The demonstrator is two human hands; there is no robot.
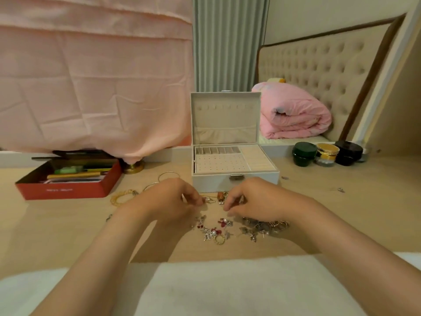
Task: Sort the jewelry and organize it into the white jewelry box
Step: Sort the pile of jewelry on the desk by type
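White jewelry box (214, 184) is standing open at the far centre of the tabletop (319, 201), its lid upright and its tray showing small slots, a dotted panel and ridged rolls. Loose jewelry (218, 229) is lying just in front of it, between both hands. The left hand (175, 197) is pinching a small pearl piece (206, 199) with its fingers. The right hand (252, 199) is curling its fingers downward, and I cannot tell whether they grip anything. At left, a red box (66, 190) is holding pens.

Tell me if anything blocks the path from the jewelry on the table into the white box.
Nothing visible does. The jewelry lies right in front of the box, whose lid stands up, leaving the trays uncovered. The left hand and right hand are both at the pile.
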